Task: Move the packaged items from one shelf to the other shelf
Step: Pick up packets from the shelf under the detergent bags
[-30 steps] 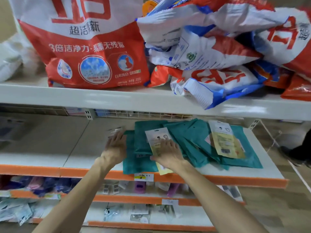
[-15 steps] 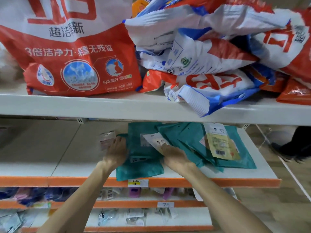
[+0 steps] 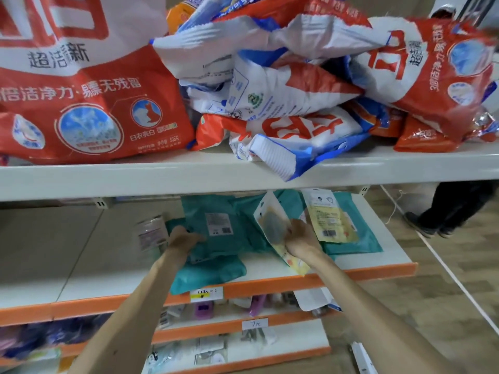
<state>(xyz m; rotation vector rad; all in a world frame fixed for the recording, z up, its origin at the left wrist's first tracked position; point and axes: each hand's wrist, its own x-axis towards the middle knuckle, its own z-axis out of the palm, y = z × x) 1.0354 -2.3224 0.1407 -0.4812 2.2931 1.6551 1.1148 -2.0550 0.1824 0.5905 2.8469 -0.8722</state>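
Top left, big red detergent bag standing on upper shelf. Below, on the orange-edged middle shelf, a small clear packet lies just left of the left hand. That hand rests on the teal packages, fingers bent at the stack; can't tell if it pinches one. Right hand grips a white-and-yellow packet, thumb and fingers curled round its edge, packet tilted up off the teal stack. Just right, a yellow-label packet lies flat on teal. Above right, crumpled detergent bags piled up. Far right, a person's legs on the floor.
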